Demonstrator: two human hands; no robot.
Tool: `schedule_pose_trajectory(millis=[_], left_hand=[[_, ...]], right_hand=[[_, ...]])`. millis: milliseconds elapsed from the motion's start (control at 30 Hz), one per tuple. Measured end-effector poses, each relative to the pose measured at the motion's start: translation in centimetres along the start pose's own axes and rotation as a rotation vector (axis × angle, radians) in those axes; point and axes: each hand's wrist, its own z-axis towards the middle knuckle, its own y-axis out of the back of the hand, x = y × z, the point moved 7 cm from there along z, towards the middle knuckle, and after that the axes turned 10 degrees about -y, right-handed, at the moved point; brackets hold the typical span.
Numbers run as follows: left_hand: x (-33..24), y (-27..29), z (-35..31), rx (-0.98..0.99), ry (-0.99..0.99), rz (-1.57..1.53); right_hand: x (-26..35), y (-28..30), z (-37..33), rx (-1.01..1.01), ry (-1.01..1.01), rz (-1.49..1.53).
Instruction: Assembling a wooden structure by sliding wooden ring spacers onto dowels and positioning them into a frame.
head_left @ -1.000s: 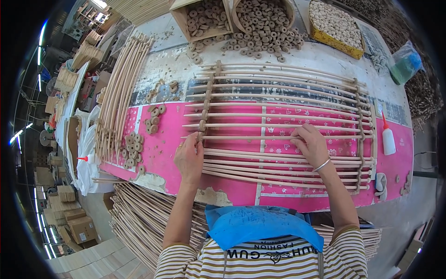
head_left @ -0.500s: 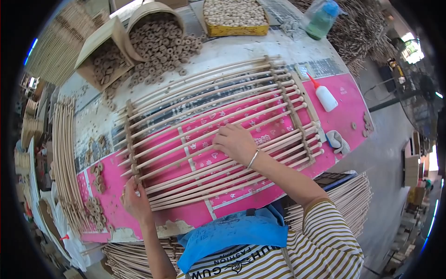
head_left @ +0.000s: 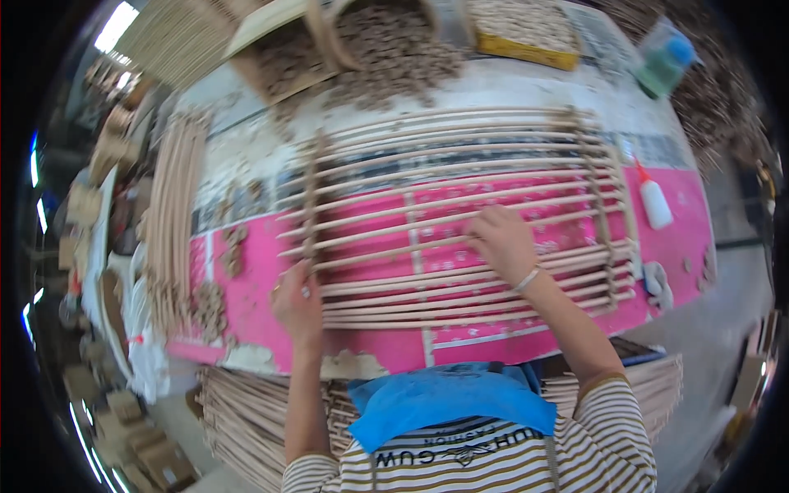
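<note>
Long pale wooden rods (head_left: 370,236) lie side by side across the table. Near their left ends, a strip of brown wooden rings (head_left: 311,197) crosses them. A second ring strip (head_left: 602,197) crosses the right part, where the rods end in small round knobs. My right hand (head_left: 503,246) has its fingers closed around one rod, right of the middle. Beside the lower end of the left strip, my left hand (head_left: 297,308) is closed, fingers drawn together. What it pinches is too small and blurred to make out.
Loose rings spill from a wooden tub (head_left: 382,33) and a wooden box (head_left: 279,57) at the back. A yellow tray (head_left: 526,51) of pale beads sits beside them. At right stand a white glue bottle (head_left: 656,204) and a rag (head_left: 657,283). Bundled rods (head_left: 174,222) lie at left.
The whole view has turned and shifted, so the table appears farther right and higher. Both hands keep nearly the same places along the rods.
</note>
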Motion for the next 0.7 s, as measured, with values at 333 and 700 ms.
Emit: schedule_pose_trajectory(millis=[333,700], left_hand=[[-0.4,3.3,0.1,0.011,0.054,0.08],[4.1,5.9,0.4,-0.142,0.202,-0.086]], right_hand=[[2.2,1.5,0.7,-0.016,0.047,0.031],[-0.2,2.6,4.0,-0.076,0.037,0.032]])
